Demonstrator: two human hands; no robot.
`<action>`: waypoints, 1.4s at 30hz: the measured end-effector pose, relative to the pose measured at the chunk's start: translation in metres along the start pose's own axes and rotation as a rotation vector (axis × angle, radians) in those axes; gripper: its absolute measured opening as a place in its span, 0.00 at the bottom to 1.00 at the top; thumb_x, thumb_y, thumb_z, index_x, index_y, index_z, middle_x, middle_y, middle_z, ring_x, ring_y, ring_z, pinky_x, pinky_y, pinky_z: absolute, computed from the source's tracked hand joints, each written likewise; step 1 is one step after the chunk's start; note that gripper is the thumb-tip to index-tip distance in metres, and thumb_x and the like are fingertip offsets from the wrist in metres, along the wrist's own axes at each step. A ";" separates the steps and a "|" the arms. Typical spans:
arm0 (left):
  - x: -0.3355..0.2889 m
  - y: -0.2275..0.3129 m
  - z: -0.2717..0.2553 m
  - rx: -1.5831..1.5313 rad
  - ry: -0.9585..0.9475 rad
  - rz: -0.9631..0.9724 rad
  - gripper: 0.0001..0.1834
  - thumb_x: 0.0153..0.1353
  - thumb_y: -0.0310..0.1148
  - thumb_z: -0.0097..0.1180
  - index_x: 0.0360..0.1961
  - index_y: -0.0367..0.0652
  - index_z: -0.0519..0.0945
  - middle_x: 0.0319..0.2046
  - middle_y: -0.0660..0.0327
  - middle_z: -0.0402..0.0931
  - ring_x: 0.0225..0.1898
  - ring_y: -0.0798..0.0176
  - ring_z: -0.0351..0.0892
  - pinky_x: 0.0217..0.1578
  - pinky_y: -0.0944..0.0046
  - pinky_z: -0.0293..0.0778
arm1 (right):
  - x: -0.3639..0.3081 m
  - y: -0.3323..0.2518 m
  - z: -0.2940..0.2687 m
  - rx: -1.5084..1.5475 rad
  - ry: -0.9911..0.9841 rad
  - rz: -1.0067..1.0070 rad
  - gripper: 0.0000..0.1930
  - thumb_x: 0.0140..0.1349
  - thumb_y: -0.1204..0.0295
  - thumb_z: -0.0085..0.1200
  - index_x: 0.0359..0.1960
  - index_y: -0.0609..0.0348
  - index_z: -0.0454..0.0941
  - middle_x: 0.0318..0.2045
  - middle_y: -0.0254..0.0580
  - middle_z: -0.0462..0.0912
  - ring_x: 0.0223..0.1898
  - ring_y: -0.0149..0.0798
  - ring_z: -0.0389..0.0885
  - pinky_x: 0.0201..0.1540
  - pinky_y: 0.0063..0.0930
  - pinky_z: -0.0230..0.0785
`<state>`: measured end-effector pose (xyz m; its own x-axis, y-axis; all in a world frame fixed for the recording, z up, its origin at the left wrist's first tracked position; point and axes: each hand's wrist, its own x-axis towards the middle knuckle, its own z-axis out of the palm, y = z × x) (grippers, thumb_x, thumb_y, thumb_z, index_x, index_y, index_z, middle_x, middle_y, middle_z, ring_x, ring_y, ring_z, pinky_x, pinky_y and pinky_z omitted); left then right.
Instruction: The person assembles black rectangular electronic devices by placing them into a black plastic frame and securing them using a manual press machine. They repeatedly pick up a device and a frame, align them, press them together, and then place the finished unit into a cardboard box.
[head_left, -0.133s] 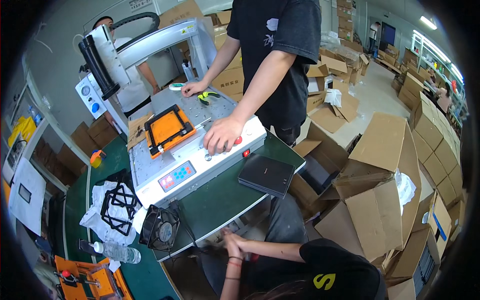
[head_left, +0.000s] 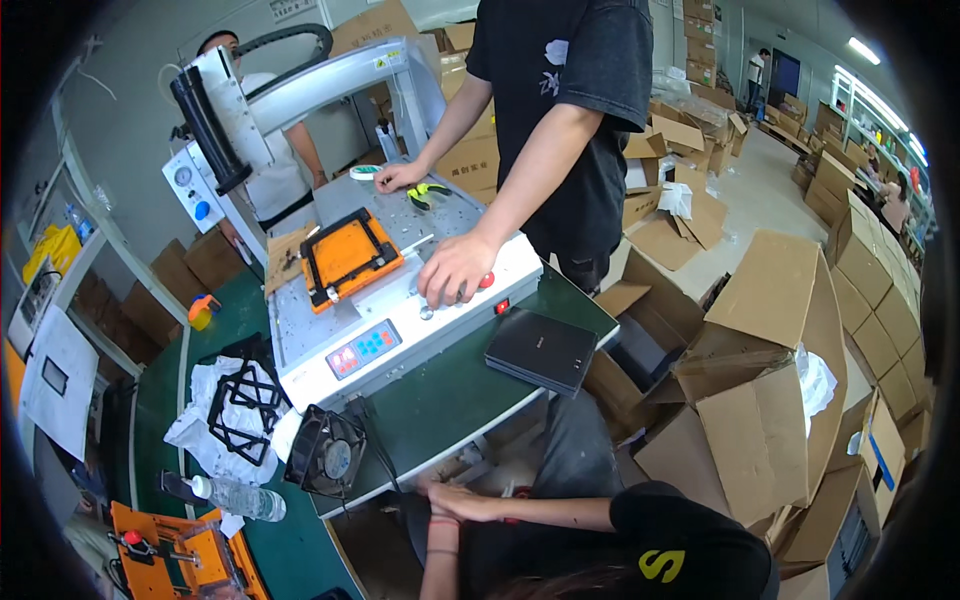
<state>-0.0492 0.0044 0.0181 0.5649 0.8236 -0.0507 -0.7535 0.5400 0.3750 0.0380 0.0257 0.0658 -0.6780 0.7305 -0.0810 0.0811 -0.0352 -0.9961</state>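
Observation:
Low in front of me, below the table edge, my hands are together over my lap. My right hand (head_left: pixel 468 503) is folded against my left hand (head_left: pixel 441 493), closed, with no object showing in it. My left fingers are mostly hidden. Red bands circle my left wrist. On the table nearest to my hands is a black cooling fan (head_left: pixel 327 452) with a cable. Beyond it stands a white benchtop machine (head_left: pixel 330 372). A co-worker's hand (head_left: pixel 455 268) rests on its front panel by the buttons; that person's other hand (head_left: pixel 398 176) is near yellow-green pliers (head_left: pixel 428 194).
An orange fixture with a black frame (head_left: pixel 350 257) sits on the machine bed. A flat black box (head_left: pixel 540 350) lies at the table's right corner. Black frames (head_left: pixel 245 408), a water bottle (head_left: pixel 240 497) and another orange fixture (head_left: pixel 205 555) are at left. Open cartons (head_left: pixel 750 440) crowd the right.
My clasped hands have shifted a little left and down. The whole view has moved slightly. The co-worker's hands stay at the machine.

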 end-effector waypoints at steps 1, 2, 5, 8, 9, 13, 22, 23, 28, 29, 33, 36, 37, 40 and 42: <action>0.000 0.023 0.039 -0.163 0.210 -0.239 0.33 0.67 0.57 0.23 0.65 0.50 0.57 0.67 0.58 0.50 0.69 0.53 0.45 0.65 0.37 0.35 | -0.010 -0.005 -0.005 -0.391 0.097 0.042 0.34 0.67 0.45 0.26 0.68 0.52 0.49 0.69 0.49 0.46 0.70 0.45 0.42 0.69 0.40 0.39; -0.004 0.040 0.079 -0.284 0.360 -0.302 0.33 0.67 0.58 0.23 0.66 0.53 0.57 0.68 0.59 0.50 0.69 0.53 0.45 0.64 0.36 0.35 | -0.022 -0.016 -0.008 -0.776 0.185 0.072 0.33 0.67 0.46 0.26 0.66 0.54 0.57 0.67 0.51 0.54 0.68 0.47 0.51 0.68 0.44 0.43; -0.002 0.036 0.175 -0.038 0.572 -0.112 0.33 0.65 0.60 0.23 0.65 0.58 0.59 0.67 0.59 0.50 0.68 0.51 0.46 0.62 0.31 0.38 | -0.018 -0.008 -0.053 -0.395 0.393 0.335 0.32 0.68 0.47 0.24 0.63 0.57 0.60 0.62 0.53 0.62 0.63 0.49 0.59 0.64 0.49 0.49; 0.013 -0.004 0.094 0.460 0.526 0.235 0.41 0.59 0.69 0.25 0.67 0.56 0.56 0.69 0.58 0.45 0.67 0.42 0.46 0.63 0.36 0.44 | -0.005 -0.033 -0.011 -0.103 0.484 0.425 0.33 0.66 0.44 0.24 0.63 0.54 0.60 0.62 0.55 0.61 0.62 0.57 0.57 0.61 0.60 0.46; 0.009 -0.003 0.124 0.257 0.755 0.110 0.41 0.59 0.68 0.26 0.66 0.55 0.56 0.66 0.55 0.50 0.65 0.44 0.51 0.63 0.39 0.48 | -0.027 -0.082 0.014 -0.231 0.430 0.611 0.34 0.64 0.41 0.25 0.64 0.48 0.58 0.65 0.57 0.55 0.64 0.64 0.49 0.61 0.66 0.38; -0.030 0.008 -0.004 -0.061 -0.310 0.036 0.40 0.62 0.63 0.23 0.66 0.47 0.56 0.65 0.50 0.54 0.65 0.47 0.53 0.63 0.41 0.50 | -0.067 -0.055 0.007 -0.520 0.036 -0.173 0.32 0.66 0.45 0.32 0.67 0.44 0.54 0.65 0.53 0.57 0.66 0.55 0.56 0.63 0.61 0.47; 0.013 0.001 0.081 0.806 0.843 0.082 0.34 0.68 0.57 0.27 0.62 0.41 0.63 0.57 0.51 0.65 0.59 0.57 0.64 0.59 0.59 0.59 | -0.063 -0.108 0.012 0.662 0.452 0.285 0.35 0.69 0.46 0.28 0.69 0.56 0.47 0.68 0.47 0.52 0.70 0.43 0.43 0.69 0.31 0.38; 0.007 0.007 0.084 0.608 0.611 -0.003 0.34 0.67 0.56 0.27 0.62 0.41 0.63 0.57 0.50 0.66 0.59 0.56 0.65 0.60 0.58 0.59 | -0.071 -0.109 0.009 0.434 0.376 0.081 0.34 0.69 0.47 0.30 0.68 0.57 0.47 0.68 0.49 0.51 0.70 0.44 0.43 0.69 0.32 0.37; -0.022 0.042 0.175 -0.009 0.410 -0.075 0.31 0.65 0.53 0.32 0.61 0.44 0.65 0.57 0.53 0.69 0.61 0.50 0.64 0.63 0.47 0.53 | -0.100 -0.107 -0.024 -1.288 0.059 -0.285 0.32 0.68 0.50 0.34 0.65 0.60 0.54 0.64 0.61 0.54 0.66 0.65 0.48 0.66 0.56 0.42; -0.025 0.056 0.200 -0.507 0.000 -0.200 0.30 0.64 0.52 0.37 0.61 0.43 0.66 0.56 0.54 0.71 0.61 0.50 0.64 0.64 0.46 0.52 | -0.108 -0.093 -0.038 -1.199 0.213 -0.182 0.31 0.68 0.50 0.34 0.63 0.63 0.58 0.60 0.62 0.60 0.63 0.64 0.55 0.64 0.56 0.48; -0.033 0.078 0.307 -0.623 0.181 0.102 0.39 0.67 0.57 0.24 0.67 0.35 0.48 0.69 0.44 0.40 0.70 0.47 0.38 0.68 0.50 0.41 | -0.112 -0.090 -0.076 -0.270 0.277 0.349 0.25 0.70 0.58 0.35 0.55 0.72 0.65 0.47 0.59 0.75 0.48 0.52 0.77 0.51 0.44 0.68; -0.039 0.065 0.310 -0.359 0.161 0.157 0.39 0.67 0.59 0.22 0.68 0.40 0.46 0.70 0.48 0.39 0.71 0.46 0.36 0.69 0.50 0.36 | -0.125 -0.112 -0.067 0.424 0.046 0.197 0.19 0.71 0.71 0.33 0.59 0.68 0.60 0.45 0.54 0.77 0.43 0.42 0.81 0.50 0.36 0.71; -0.046 0.059 0.310 -0.346 0.150 0.170 0.37 0.67 0.56 0.23 0.68 0.40 0.47 0.70 0.50 0.40 0.71 0.47 0.36 0.69 0.51 0.36 | -0.132 -0.132 -0.056 0.486 0.097 0.164 0.19 0.70 0.73 0.33 0.60 0.66 0.59 0.46 0.54 0.76 0.45 0.42 0.80 0.52 0.36 0.69; -0.046 0.054 0.302 -0.291 0.136 0.192 0.33 0.69 0.51 0.26 0.69 0.44 0.48 0.70 0.54 0.40 0.71 0.50 0.37 0.69 0.52 0.37 | -0.137 -0.179 -0.042 0.754 0.228 0.017 0.22 0.68 0.75 0.35 0.64 0.59 0.54 0.48 0.54 0.74 0.52 0.43 0.75 0.57 0.38 0.64; -0.047 0.048 0.290 -0.140 0.143 0.227 0.29 0.70 0.41 0.35 0.68 0.43 0.48 0.70 0.52 0.42 0.70 0.54 0.43 0.68 0.56 0.46 | -0.137 -0.180 -0.039 1.061 0.227 -0.091 0.24 0.67 0.75 0.36 0.65 0.54 0.51 0.51 0.53 0.72 0.57 0.43 0.70 0.60 0.39 0.61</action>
<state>-0.0142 -0.0583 0.3067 0.3311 0.9367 -0.1140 -0.8996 0.3498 0.2614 0.1449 -0.0410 0.2578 -0.4900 0.8653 -0.1055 -0.7087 -0.4659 -0.5298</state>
